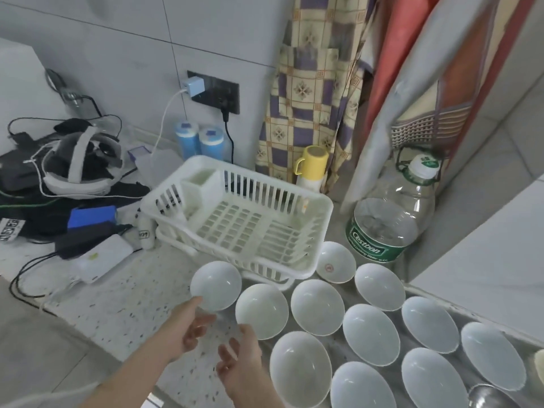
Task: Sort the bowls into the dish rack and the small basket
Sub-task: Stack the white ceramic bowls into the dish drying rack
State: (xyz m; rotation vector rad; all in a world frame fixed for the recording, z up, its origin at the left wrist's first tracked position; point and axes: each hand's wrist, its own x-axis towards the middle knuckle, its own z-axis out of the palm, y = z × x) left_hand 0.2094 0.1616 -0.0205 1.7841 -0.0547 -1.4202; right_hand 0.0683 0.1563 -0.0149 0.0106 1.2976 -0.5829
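The left hand [188, 328], fingers open and empty, almost touches the bowl [216, 285] beside the dish rack [309, 257].

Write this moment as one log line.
left hand: empty, at nearest bowl | right hand: empty | dish rack: empty

On the speckled terrazzo desk [123, 307], a large clear plastic water bottle with a green label [391, 213] stands by the wall corner. A yellow-capped flask [311, 169] stands before a checked hanging cloth [312, 83]. Two blue cylindrical containers [198, 141] sit under a black wall socket panel [216, 94] holding a pale blue charger [192, 85]. At left, what looks like a white headset [81, 169] tops tangled black cables.
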